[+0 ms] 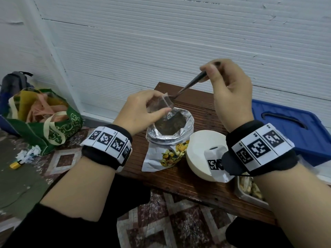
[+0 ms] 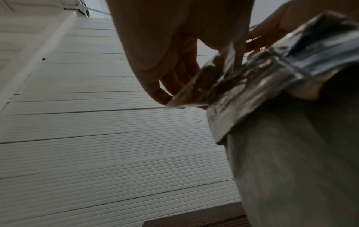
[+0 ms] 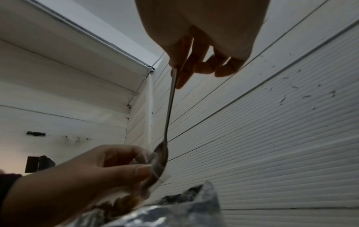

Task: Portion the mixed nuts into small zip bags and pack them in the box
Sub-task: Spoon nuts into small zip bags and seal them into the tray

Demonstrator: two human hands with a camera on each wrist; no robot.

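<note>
A foil nut pouch (image 1: 170, 130) stands open on the dark wooden table (image 1: 197, 183), its top rolled down. Just above its mouth my left hand (image 1: 143, 111) pinches a small clear zip bag (image 1: 163, 104) by its rim; the bag (image 3: 153, 173) holds some nuts at its bottom. My right hand (image 1: 231, 85) grips the handle of a metal spoon (image 1: 189, 86), high and to the right. The spoon (image 3: 169, 116) slants down and its bowl sits in the bag's opening. From the left wrist, the bag (image 2: 196, 90) hangs against the pouch's foil rim (image 2: 252, 86).
A white bowl (image 1: 200, 151) stands right of the pouch, under my right wrist. A metal tray of nuts (image 1: 250, 190) sits at the table's near right edge. A blue lidded box (image 1: 293, 126) lies beyond it. A green bag (image 1: 44, 119) is on the floor at left.
</note>
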